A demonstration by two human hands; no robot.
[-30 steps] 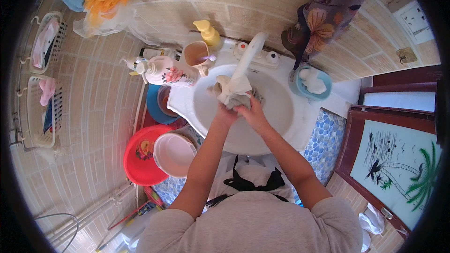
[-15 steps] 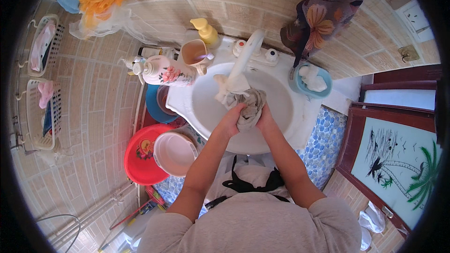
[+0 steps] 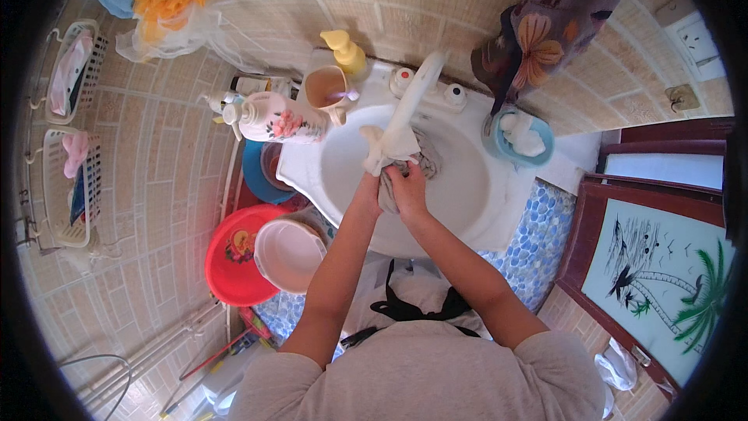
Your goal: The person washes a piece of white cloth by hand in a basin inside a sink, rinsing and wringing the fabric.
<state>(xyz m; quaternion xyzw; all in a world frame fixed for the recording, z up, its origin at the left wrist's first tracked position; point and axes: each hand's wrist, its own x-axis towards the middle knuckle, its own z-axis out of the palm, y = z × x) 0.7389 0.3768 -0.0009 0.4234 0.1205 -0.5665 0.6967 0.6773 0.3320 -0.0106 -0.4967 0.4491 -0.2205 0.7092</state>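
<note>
Over the white washbasin [image 3: 460,203], my left hand [image 3: 371,191] and my right hand [image 3: 408,189] are close together, gripping a wet-looking grey cloth [image 3: 387,196]. Part of this cloth bunches out beyond my fingers, to the right of the tap's end. The fingers of my left hand are mostly hidden behind the cloth and the spout's wrapping. My right hand's fingers curl over the cloth from above. Just above my hands is the white tap [image 3: 415,93], its spout end wrapped in a cream cloth [image 3: 379,148].
Left of the basin stand a flowered pump bottle [image 3: 280,119], a mug [image 3: 326,87] and a yellow pump bottle [image 3: 344,51]. A blue container [image 3: 499,140] sits at the right rim. Red [image 3: 234,281] and pale [image 3: 290,257] basins are lower left. A dark flowered towel [image 3: 545,39] hangs upper right.
My hands have moved slightly left and closer together, under the spout's end. My right hand has come over the grey cloth, which now shows less between my hands.
</note>
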